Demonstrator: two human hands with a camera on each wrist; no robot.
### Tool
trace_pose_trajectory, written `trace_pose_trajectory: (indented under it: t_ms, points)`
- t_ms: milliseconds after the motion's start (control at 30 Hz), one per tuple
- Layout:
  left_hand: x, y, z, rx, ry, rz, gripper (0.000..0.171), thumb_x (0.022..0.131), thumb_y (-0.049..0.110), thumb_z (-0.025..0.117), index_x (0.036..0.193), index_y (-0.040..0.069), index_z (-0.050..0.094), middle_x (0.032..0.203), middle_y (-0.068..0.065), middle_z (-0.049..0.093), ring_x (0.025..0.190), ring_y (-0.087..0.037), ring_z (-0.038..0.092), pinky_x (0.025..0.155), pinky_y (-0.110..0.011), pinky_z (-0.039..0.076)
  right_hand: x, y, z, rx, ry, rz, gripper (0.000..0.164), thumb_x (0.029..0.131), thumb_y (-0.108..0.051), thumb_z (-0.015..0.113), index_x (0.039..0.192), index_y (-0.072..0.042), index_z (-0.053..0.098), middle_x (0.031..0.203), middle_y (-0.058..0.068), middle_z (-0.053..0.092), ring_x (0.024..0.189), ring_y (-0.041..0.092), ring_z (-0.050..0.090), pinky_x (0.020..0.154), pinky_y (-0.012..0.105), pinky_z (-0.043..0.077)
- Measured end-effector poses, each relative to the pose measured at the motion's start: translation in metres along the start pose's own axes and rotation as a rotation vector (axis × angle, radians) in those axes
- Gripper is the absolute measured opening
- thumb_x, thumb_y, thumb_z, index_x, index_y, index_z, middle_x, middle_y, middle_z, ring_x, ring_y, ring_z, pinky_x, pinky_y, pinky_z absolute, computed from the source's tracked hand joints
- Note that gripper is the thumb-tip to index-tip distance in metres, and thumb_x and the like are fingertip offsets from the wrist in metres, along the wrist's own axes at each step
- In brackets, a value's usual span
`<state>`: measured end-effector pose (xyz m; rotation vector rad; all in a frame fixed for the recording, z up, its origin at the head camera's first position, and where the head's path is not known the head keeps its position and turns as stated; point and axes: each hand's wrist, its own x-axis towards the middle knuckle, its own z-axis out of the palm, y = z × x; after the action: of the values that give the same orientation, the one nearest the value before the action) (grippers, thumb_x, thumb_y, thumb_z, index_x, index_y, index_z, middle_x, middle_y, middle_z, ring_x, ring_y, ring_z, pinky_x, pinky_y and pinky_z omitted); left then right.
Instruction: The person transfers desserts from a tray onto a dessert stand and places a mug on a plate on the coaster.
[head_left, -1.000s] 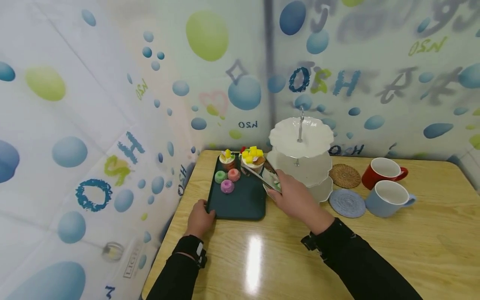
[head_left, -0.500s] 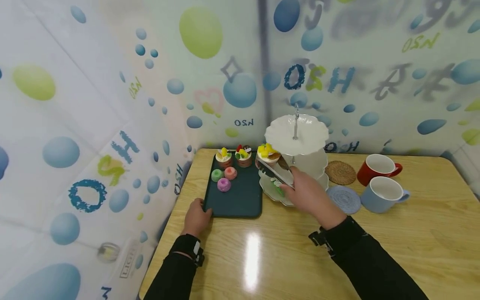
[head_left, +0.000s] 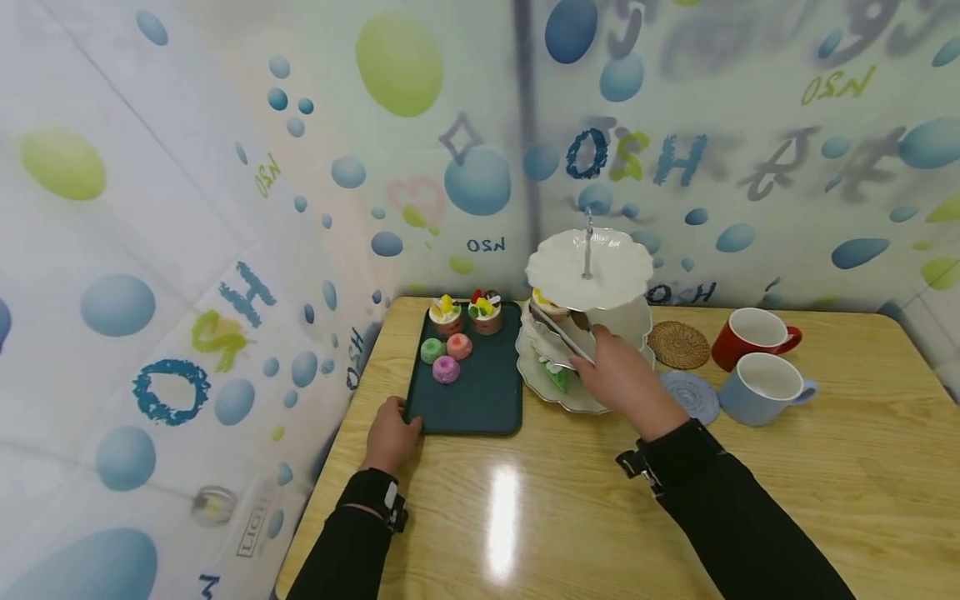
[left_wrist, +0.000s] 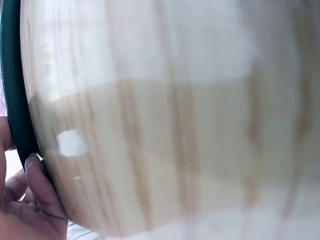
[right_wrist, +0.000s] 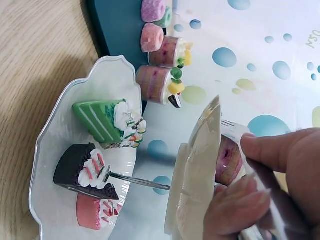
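Observation:
My right hand (head_left: 618, 379) grips metal tongs (head_left: 568, 340), whose tips hold a dessert cup (head_left: 551, 306) topped with yellow fruit. The cup is at the middle tier (head_left: 633, 327) of a white three-tier stand, partly under the top tier (head_left: 562, 258). In the right wrist view, green (right_wrist: 102, 120), chocolate (right_wrist: 75, 170) and pink (right_wrist: 89, 211) cake pieces sit on the bottom tier (right_wrist: 45, 145). My left hand (head_left: 390, 437) pinches the near left edge of a dark green tray (head_left: 480, 408), thumb above and fingers at its underside in the left wrist view (left_wrist: 30, 195).
Two dessert cups (head_left: 485, 315) and green, pink and purple small ring cakes (head_left: 446, 369) stand on the tray. Right of the stand lie a brown coaster (head_left: 678, 345) and a blue coaster (head_left: 690, 396), beside a red mug (head_left: 731, 346) and a blue mug (head_left: 738, 400). A patterned wall rises behind.
My right hand has carried the dessert cup in the tongs off the tray, rightward to the stand's middle tier. My left hand stays at the tray edge. The head view has shifted slightly.

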<state>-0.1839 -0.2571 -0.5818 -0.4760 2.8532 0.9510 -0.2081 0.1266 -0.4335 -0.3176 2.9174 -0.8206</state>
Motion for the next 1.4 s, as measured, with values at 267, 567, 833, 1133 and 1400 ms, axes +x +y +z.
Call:
trace_pose_trajectory:
  t_ms: [267, 567, 833, 1133, 1400]
  points:
    - [0.001, -0.004, -0.003, 0.001, 0.004, -0.005, 0.050, 0.090, 0.030, 0.062, 0.130, 0.005, 0.045, 0.121, -0.016, 0.053, 0.110, -0.030, 0.054, 0.089, -0.048, 0.045, 0.001, -0.009, 0.001, 0.025, 0.010, 0.034, 0.066, 0.095, -0.035, 0.052, 0.134, 0.015, 0.033, 0.117, 0.035, 0.053, 0.100, 0.045, 0.058, 0.076, 0.052, 0.048]
    - [0.001, -0.005, -0.009, -0.003, 0.002, -0.015, 0.049, 0.091, 0.029, 0.062, 0.130, 0.005, 0.045, 0.122, -0.016, 0.053, 0.110, -0.030, 0.054, 0.089, -0.048, 0.045, -0.017, -0.014, 0.000, 0.142, 0.031, 0.022, 0.060, 0.093, -0.034, 0.057, 0.131, 0.010, 0.040, 0.122, 0.029, 0.054, 0.103, 0.042, 0.058, 0.080, 0.053, 0.047]
    - [-0.001, -0.005, -0.008, -0.002, 0.008, 0.004, 0.047, 0.090, 0.028, 0.061, 0.128, 0.005, 0.046, 0.119, -0.016, 0.053, 0.107, -0.029, 0.054, 0.087, -0.047, 0.045, -0.054, -0.011, -0.004, 0.209, -0.012, 0.070, 0.058, 0.093, -0.037, 0.057, 0.131, 0.003, 0.038, 0.105, 0.020, 0.058, 0.081, 0.029, 0.059, 0.060, 0.037, 0.046]
    - [0.001, -0.008, -0.010, -0.062, 0.047, -0.006, 0.036, 0.090, 0.015, 0.053, 0.124, 0.006, 0.052, 0.108, -0.013, 0.058, 0.092, -0.026, 0.056, 0.071, -0.039, 0.046, -0.075, -0.045, 0.043, 0.097, -0.001, 0.002, 0.070, 0.092, -0.039, 0.058, 0.141, 0.005, 0.032, 0.125, 0.024, 0.054, 0.106, 0.037, 0.058, 0.081, 0.050, 0.049]
    - [0.001, 0.002, -0.008, -0.046, 0.038, -0.010, 0.040, 0.086, 0.005, 0.047, 0.125, 0.003, 0.051, 0.112, -0.018, 0.058, 0.086, -0.027, 0.056, 0.064, -0.036, 0.043, -0.022, -0.049, 0.098, -0.068, -0.050, 0.006, 0.069, 0.090, -0.036, 0.063, 0.135, 0.010, 0.037, 0.124, 0.023, 0.053, 0.109, 0.034, 0.057, 0.085, 0.047, 0.049]
